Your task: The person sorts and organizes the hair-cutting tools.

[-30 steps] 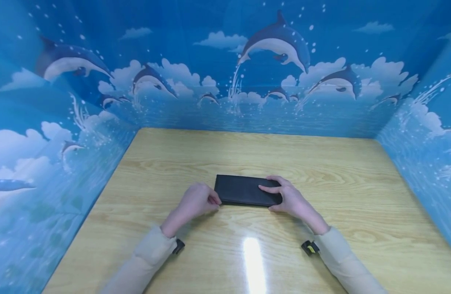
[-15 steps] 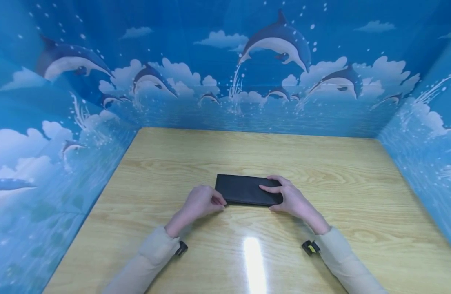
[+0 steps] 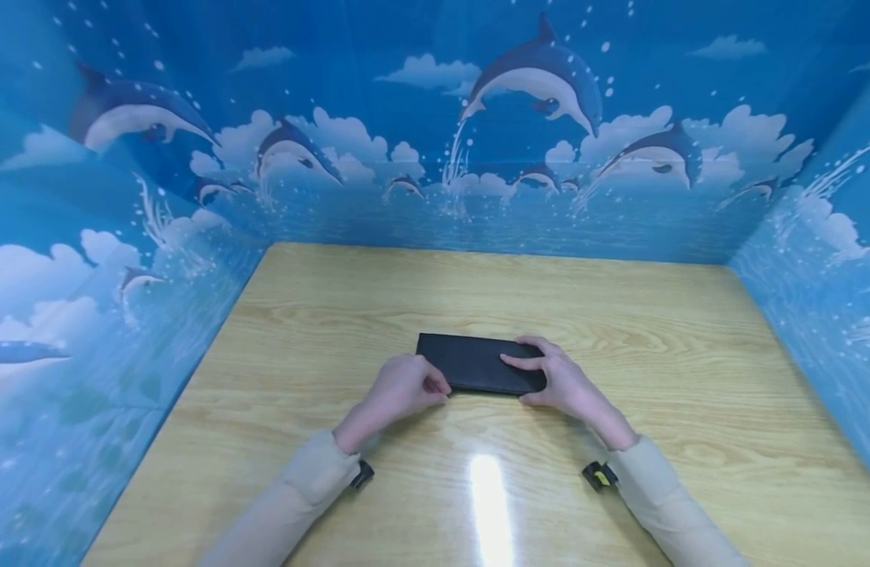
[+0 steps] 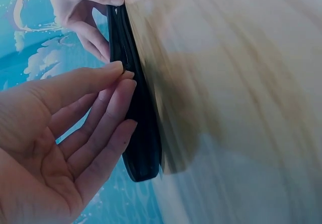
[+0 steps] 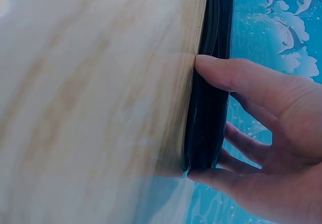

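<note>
A flat black zip wallet (image 3: 477, 364) lies on the wood-look table, its long zip edge towards me. My left hand (image 3: 403, 386) is at that near edge, left of the middle. Its thumb and index finger (image 4: 113, 68) pinch at the zip line, where the zipper pull is hidden between the fingertips. The other fingers bend loosely beside the wallet. My right hand (image 3: 565, 384) grips the right end, thumb (image 5: 216, 70) on the near edge and fingers spread over the top and far side. Zipper teeth (image 5: 216, 30) show beyond that thumb in the right wrist view.
The wooden table (image 3: 619, 315) stretches around the wallet on all sides. Blue dolphin-print walls (image 3: 378, 189) enclose it at the back, left and right. A bright light reflection (image 3: 490, 504) lies on the tabletop in front.
My left hand has slid to the right along the wallet's near edge, still pinching. My right hand and the wallet have stayed nearly in place.
</note>
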The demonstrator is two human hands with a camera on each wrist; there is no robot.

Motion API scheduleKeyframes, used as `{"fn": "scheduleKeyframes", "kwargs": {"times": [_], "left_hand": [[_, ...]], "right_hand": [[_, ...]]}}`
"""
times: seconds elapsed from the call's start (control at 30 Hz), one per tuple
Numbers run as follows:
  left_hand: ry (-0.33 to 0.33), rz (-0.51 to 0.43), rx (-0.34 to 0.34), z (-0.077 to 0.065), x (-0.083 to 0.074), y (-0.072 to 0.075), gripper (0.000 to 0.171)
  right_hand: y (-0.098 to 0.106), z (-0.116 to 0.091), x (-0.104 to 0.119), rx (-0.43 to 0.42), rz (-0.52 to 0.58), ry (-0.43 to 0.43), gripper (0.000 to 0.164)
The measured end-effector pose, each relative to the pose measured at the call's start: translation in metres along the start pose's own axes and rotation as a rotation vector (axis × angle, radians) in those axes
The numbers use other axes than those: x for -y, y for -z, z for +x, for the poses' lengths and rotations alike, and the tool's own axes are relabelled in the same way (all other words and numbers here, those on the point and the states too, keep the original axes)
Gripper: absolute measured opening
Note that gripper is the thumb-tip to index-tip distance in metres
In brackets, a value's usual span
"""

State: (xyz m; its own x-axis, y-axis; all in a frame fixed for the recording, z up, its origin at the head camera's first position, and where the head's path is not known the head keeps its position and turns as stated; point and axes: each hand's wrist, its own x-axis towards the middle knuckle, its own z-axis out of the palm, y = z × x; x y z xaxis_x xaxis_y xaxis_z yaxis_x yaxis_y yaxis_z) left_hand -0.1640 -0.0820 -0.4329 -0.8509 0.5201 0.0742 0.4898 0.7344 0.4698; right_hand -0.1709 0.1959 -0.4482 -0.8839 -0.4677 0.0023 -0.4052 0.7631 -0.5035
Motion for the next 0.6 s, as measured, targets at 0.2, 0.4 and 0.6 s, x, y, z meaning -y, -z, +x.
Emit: {"fn": "scheduleKeyframes", "kwargs": {"times": [0.2,0.4,0.6], "left_hand": [[-0.008,-0.016,0.007,0.005,-0.005,-0.004,0.008],[-0.027,0.017,-0.003,0.009,-0.010,-0.009,0.007],[0.001,0.021,0.020,0.010,-0.016,-0.009,0.009]], "right_hand": [[0.000,0.000,0.001,-0.004,0.013,0.010,0.067],[-0.001,0.000,0.000,-0.012,0.015,0.010,0.067],[0.000,0.000,0.000,-0.008,0.002,0.004,0.067]]}}
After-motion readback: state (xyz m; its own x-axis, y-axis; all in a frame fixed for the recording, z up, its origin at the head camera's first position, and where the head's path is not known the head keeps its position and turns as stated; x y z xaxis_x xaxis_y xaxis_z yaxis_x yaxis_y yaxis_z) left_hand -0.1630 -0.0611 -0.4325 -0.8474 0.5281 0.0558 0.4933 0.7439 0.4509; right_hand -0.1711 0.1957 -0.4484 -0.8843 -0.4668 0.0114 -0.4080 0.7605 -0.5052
